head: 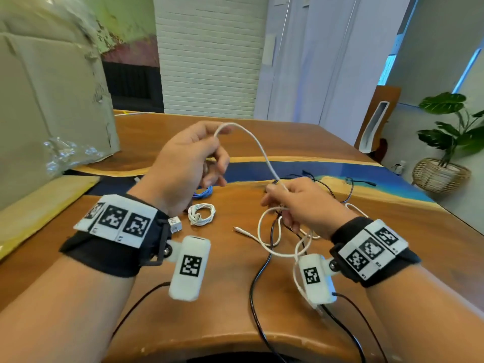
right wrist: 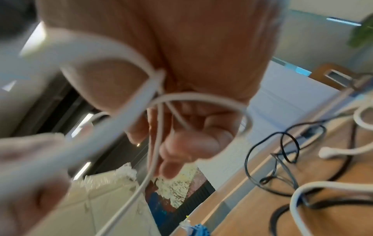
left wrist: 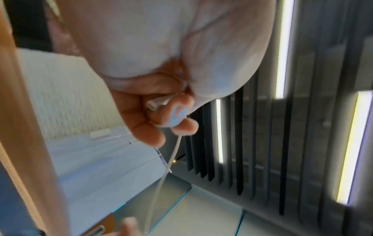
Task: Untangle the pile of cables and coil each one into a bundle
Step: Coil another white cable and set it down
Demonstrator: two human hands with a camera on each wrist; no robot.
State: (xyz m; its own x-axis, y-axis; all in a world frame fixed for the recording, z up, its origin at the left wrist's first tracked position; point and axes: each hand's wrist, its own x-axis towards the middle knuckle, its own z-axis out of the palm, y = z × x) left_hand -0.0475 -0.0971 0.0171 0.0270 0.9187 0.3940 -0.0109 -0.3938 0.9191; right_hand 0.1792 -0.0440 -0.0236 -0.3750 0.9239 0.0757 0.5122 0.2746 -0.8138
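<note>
My left hand (head: 187, 163) is raised above the counter (head: 225, 297), fingers curled, pinching one end of a white cable (head: 258, 146) between thumb and fingertips. The left wrist view shows the cable's plug (left wrist: 156, 103) tucked into my curled fingers (left wrist: 141, 121), with the cord running out past my thumb.

From there the white cable arcs up and over, then slopes down to my right hand (head: 301, 203), which is lower and nearer the counter. That hand's fingers are curled round the cable too, with a loop or two gathered in the palm; the right wrist view shows white strands (right wrist: 161, 121) crossing my fingers (right wrist: 189, 143) and a loop ringing them. More of the cable hangs below this hand in loose loops onto the counter, one free plug end (head: 239, 229) lying just left of them.

Under and behind my right hand lies a tangle of thin black cables (head: 330, 184), one thicker black cable (head: 258, 279) running toward the counter's near edge.

Between my hands, on the counter, rests a small white coil (head: 201, 214), already bundled. Just beyond it, partly hidden by my left hand, is a blue coil (head: 205, 193).

A cardboard box (head: 52, 100) stands at the far left, and a potted plant (head: 447, 142) sits on the floor at right.
</note>
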